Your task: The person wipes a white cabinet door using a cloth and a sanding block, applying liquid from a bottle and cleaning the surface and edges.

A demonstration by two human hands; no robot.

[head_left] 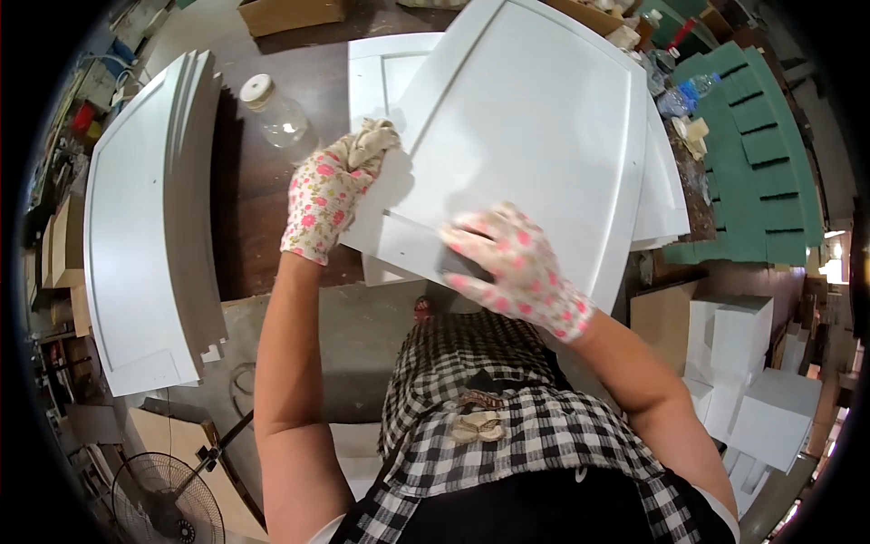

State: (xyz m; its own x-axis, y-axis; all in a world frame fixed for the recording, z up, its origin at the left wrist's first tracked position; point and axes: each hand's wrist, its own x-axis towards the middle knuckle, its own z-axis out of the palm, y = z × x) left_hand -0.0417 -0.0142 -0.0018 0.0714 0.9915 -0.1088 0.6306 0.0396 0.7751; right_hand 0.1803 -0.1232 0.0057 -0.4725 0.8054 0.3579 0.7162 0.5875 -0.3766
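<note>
White panel with a raised frame lies aslant on top of other white panels, which show beneath it toward ten and four o'clock; its near end points at the wearer, at six. On that near edge, the right hand has its thumb and fingers around a dark block, set against the frame; motion blurs this hand somewhat. At the panel's nine o'clock edge is the left hand, its fingers bunched; I cannot tell whether they grip the edge. Both wear flowered gloves.

Farther out at nine, a lidded glass jar stands on the brown table, with a stack of white panels beyond it. An open cardboard box sits at ten, plastic bottles between two and three, green slotted pieces at three, white boxes between four and five, and a fan between seven and eight.
</note>
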